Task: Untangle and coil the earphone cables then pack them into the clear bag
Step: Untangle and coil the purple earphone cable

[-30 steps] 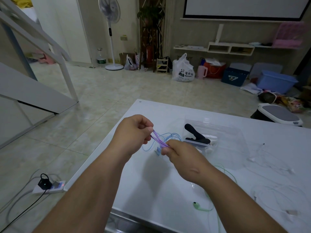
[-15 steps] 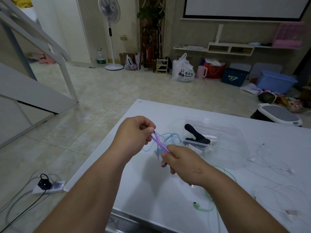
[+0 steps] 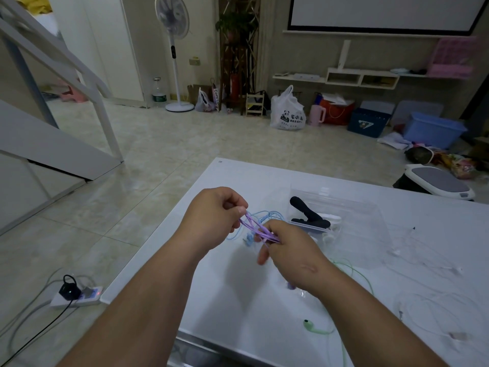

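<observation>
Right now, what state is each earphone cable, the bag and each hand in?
Purple earphone cable: bunched strands held taut between both hands.
Blue earphone cable: loose on table.
Green earphone cable: loose on table.
Clear bag: lying flat, black clip inside.
Left hand: pinching cable.
Right hand: gripping cable.

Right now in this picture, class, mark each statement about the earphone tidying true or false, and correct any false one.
1. Both hands hold the purple cable. True.
2. The blue cable is already inside the clear bag. False: it lies on the white table, left of the bag.
3. A black clip lies at the clear bag. True.
4. The green earphone is in the left hand. False: it lies on the table near the right hand's forearm.
</observation>
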Motion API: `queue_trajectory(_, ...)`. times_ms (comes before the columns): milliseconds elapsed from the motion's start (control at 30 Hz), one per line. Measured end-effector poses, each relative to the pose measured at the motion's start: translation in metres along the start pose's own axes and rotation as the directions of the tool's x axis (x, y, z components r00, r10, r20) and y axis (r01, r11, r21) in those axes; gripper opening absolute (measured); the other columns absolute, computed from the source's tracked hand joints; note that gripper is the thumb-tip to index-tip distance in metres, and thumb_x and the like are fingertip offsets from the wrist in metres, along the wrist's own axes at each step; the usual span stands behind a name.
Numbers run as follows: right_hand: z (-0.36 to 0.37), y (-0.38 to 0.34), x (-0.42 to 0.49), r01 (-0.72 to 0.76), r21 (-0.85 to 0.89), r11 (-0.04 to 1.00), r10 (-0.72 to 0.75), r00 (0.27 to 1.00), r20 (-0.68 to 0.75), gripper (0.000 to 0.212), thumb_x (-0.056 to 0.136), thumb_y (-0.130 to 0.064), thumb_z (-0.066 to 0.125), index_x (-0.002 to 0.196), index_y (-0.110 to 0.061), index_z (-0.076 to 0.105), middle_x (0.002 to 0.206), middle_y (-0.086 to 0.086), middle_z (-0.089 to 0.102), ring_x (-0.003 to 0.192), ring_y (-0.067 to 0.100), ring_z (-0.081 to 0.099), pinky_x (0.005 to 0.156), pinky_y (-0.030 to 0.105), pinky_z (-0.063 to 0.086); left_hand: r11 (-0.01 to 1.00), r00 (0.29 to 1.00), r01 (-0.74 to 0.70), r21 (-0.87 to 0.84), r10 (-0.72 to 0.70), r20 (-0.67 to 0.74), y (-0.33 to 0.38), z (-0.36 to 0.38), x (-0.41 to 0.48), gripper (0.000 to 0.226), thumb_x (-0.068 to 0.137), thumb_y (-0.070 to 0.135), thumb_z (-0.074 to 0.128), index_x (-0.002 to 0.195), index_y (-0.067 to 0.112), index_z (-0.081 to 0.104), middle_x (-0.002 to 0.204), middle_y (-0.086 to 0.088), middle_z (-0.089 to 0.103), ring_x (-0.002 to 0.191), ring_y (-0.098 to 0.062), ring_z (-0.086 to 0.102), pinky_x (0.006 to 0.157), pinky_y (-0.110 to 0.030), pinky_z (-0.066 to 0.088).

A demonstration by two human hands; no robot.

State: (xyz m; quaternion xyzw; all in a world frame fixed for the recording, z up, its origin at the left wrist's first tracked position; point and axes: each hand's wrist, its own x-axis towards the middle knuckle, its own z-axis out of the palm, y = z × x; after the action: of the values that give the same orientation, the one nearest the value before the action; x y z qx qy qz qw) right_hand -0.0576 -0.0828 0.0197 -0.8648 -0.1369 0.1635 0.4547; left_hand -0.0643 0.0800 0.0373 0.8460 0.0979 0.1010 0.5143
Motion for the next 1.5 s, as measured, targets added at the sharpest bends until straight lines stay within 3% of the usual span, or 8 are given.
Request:
queue_trajectory(133, -0.001, 0.0, 0.0, 0.012, 0.099, 0.995, -0.008, 0.999, -0.043, 0.033, 0.083, 0.003, 0.043, 0.092, -0.016, 0.068, 0.057, -0.004, 0.045, 0.037, 0.004, 0.035, 0.035, 0.013, 0.026, 1.0, 1.0, -0.003, -0.012, 0.003, 0.008, -0.001, 0.0, 0.001, 0.017, 0.089, 0.004, 0.06, 0.079, 0.014, 0.069, 0.064, -0.003, 0.065, 0.057, -0.013, 0.06, 0.059, -0.025, 0.052)
queue_trajectory(300, -0.003, -0.001, -0.001, -0.071, 0.213, 0.974, 0.069, 0.997, 0.017, 0.036, 0.076, -0.006, 0.039, 0.085, -0.023, 0.07, 0.047, -0.012, 0.043, 0.035, 0.006, 0.028, 0.049, 0.021, 0.03, 1.0, 1.0, -0.006, -0.016, 0.006, 0.015, -0.002, -0.001, 0.002, 0.019, 0.09, 0.006, 0.059, 0.079, 0.017, 0.069, 0.065, -0.003, 0.066, 0.059, -0.015, 0.061, 0.065, -0.032, 0.055)
queue_trajectory(567, -0.003, 0.002, 0.0, -0.1, 0.242, 0.965, 0.071, 0.989, 0.127, 0.031, 0.094, -0.038, 0.042, 0.079, -0.028, 0.067, 0.05, -0.013, 0.039, 0.039, 0.005, 0.029, 0.045, 0.022, 0.032, 0.997, 0.999, -0.042, 0.068, 0.043, -0.001, -0.002, -0.002, 0.003, 0.018, 0.09, 0.008, 0.059, 0.078, 0.02, 0.068, 0.069, -0.001, 0.065, 0.06, -0.013, 0.057, 0.061, -0.033, 0.05)
queue_trajectory(733, 0.0, 0.01, -0.003, -0.082, 0.202, 0.976, 0.04, 0.978, 0.203, 0.027, 0.098, -0.029, 0.042, 0.089, -0.018, 0.065, 0.059, -0.005, 0.049, 0.045, 0.014, 0.035, 0.05, 0.03, 0.037, 0.97, 0.997, -0.068, 0.235, 0.076, -0.026, -0.004, 0.002, 0.004, 0.021, 0.093, 0.014, 0.054, 0.077, 0.026, 0.061, 0.076, 0.004, 0.059, 0.066, -0.013, 0.052, 0.055, -0.026, 0.036)
queue_trajectory(933, 0.001, 0.013, -0.003, 0.01, 0.014, 1.0, -0.01, 1.0, 0.004, 0.029, 0.099, -0.027, 0.044, 0.075, -0.023, 0.061, 0.063, -0.008, 0.046, 0.05, 0.007, 0.039, 0.043, 0.016, 0.031, 0.983, 0.992, -0.074, 0.17, 0.091, -0.09, -0.005, 0.006, 0.005, 0.022, 0.089, 0.012, 0.058, 0.074, 0.027, 0.06, 0.07, 0.007, 0.062, 0.064, -0.014, 0.057, 0.058, -0.027, 0.045)
queue_trajectory(1067, 0.0, 0.015, 0.001, -0.065, 0.13, 0.989, 0.085, 0.984, -0.159, 0.028, 0.096, -0.024, 0.046, 0.072, -0.02, 0.06, 0.062, -0.004, 0.047, 0.049, 0.012, 0.039, 0.045, 0.021, 0.032, 0.996, 0.995, -0.022, -0.082, 0.014, -0.1, -0.002, 0.009, 0.004, 0.007, 0.089, 0.019, 0.062, 0.084, 0.022, 0.059, 0.079, 0.0, 0.07, 0.073, -0.018, 0.07, 0.077, -0.041, 0.058)
queue_trajectory(1300, -0.002, 0.014, 0.008, -0.13, 0.444, 0.887, 0.227, 0.959, -0.173, 0.031, 0.099, -0.029, 0.043, 0.073, -0.021, 0.059, 0.055, -0.006, 0.041, 0.043, 0.011, 0.031, 0.042, 0.018, 0.031, 0.939, 0.968, 0.192, -0.284, -0.133, 0.214, 0.005, 0.012, 0.002, 0.058, 0.097, 0.055, 0.036, 0.068, 0.02, 0.071, 0.101, 0.0, 0.074, 0.105, -0.018, 0.065, 0.094, -0.039, 0.048)
queue_trajectory(1500, 0.003, 0.009, 0.003, -0.178, 0.524, 0.833, 0.215, 0.976, -0.011, 0.032, 0.101, -0.028, 0.04, 0.075, -0.018, 0.055, 0.046, -0.007, 0.031, 0.037, 0.011, 0.019, 0.041, 0.016, 0.025, 0.842, 0.894, 0.318, -0.437, -0.113, 0.433, 0.007, 0.025, -0.004, 0.072, 0.095, 0.063, 0.025, 0.095, 0.014, 0.077, 0.109, -0.002, 0.073, 0.117, -0.019, 0.059, 0.107, -0.045, 0.034)
